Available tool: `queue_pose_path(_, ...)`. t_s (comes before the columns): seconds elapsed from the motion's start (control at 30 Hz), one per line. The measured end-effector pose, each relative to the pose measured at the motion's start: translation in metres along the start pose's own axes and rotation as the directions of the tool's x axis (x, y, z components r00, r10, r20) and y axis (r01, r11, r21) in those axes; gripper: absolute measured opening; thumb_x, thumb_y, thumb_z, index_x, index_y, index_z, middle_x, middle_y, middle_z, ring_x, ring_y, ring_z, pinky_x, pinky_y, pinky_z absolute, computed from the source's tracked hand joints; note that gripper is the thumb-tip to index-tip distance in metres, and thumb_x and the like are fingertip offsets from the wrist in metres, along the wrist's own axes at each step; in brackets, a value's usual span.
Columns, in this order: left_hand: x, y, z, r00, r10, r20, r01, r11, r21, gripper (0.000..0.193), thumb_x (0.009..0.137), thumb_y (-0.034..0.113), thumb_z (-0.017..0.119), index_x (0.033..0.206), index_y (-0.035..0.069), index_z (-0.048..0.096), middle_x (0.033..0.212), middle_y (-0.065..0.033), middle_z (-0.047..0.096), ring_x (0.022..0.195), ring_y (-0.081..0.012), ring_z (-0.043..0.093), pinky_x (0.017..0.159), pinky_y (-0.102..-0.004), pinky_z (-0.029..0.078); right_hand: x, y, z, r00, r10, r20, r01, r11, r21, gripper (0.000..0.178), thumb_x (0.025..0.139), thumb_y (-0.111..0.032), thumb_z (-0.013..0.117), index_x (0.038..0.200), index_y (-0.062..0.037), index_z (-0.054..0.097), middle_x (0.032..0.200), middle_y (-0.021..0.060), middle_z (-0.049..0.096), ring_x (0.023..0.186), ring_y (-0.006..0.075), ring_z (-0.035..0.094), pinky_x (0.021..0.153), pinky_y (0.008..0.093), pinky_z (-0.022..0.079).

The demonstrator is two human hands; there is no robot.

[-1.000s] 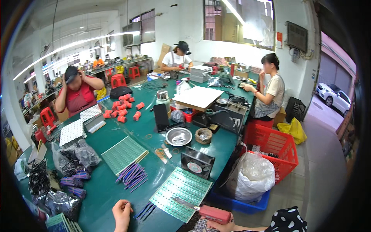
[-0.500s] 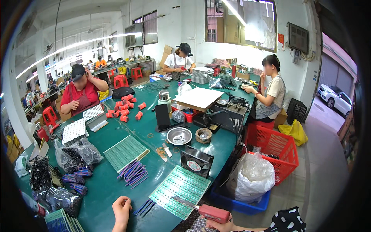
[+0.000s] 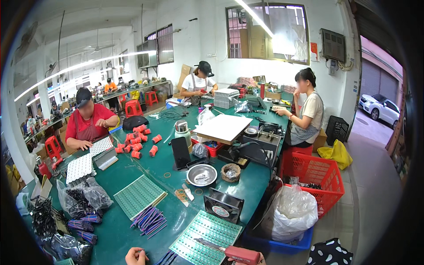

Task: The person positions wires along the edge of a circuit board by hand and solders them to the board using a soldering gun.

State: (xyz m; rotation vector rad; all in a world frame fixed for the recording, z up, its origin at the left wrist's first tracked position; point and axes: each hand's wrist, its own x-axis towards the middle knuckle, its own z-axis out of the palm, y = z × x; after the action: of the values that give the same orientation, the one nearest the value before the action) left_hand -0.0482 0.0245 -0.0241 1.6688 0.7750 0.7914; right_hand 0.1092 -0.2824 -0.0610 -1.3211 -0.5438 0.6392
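Note:
My right hand (image 3: 261, 259), mostly cut off by the lower edge, grips a soldering gun (image 3: 243, 255) with a red handle and a long grey metal tip. That tip lies over a green circuit-board panel (image 3: 207, 227) with rows of small pads. At the lower edge, my left hand (image 3: 136, 256) is closed, its fingertips curled together; whatever is in them, if anything, is hidden. Beside it, several blue-purple wires (image 3: 168, 257) reach the panel's near left edge. Behind the panel stands a black square fan (image 3: 223, 206).
Another panel stack (image 3: 139, 194) lies left with a wire bundle (image 3: 149, 221). A metal bowl (image 3: 202, 175), phone (image 3: 180, 152) and soldering stand (image 3: 234, 158) sit farther back. Red cylindrical parts (image 3: 135, 145) lie near a red-shirted co-worker (image 3: 90, 119). Right of the table are a white bag (image 3: 291, 212) and red crate (image 3: 324, 176).
Both my hands sit lower in the picture, and the view has shifted slightly. The red-shirted co-worker has lowered a raised hand from the head towards the table.

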Motion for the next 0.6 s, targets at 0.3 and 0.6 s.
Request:
queue_pose_path(0.3, 0.010, -0.011, -0.002, 0.997, 0.078, -0.007, -0.077, 0.995, 0.061, 0.005, 0.085, 0.004, 0.054, 0.083, 0.001, 0.058, 0.065, 0.0007, 0.053, 0.057, -0.0068, 0.047, 0.054, -0.0200, 0.038, 0.027, 0.000, 0.011, 0.987, -0.147, -0.057, 0.151, 0.986, 0.076, 0.046, 0.073, 0.003, 0.069, 0.115, -0.0004, 0.052, 0.105, 0.0098, 0.062, 0.095, 0.0153, 0.059, 0.079, 0.0277, 0.047)
queue_pose_path(0.6, 0.007, 0.004, -0.003, 0.995, -0.093, 0.029, 0.092, 0.996, 0.017, 0.006, 0.085, 0.005, 0.056, 0.080, 0.002, 0.058, 0.065, 0.0017, 0.051, 0.056, -0.0059, 0.045, 0.053, -0.0203, 0.037, 0.029, 0.012, 0.007, 0.995, -0.057, -0.081, 0.058, 0.998, 0.012, 0.043, 0.072, 0.003, 0.070, 0.110, -0.0043, 0.054, 0.090, 0.0049, 0.064, 0.069, 0.0079, 0.058, 0.058, 0.0229, 0.047)
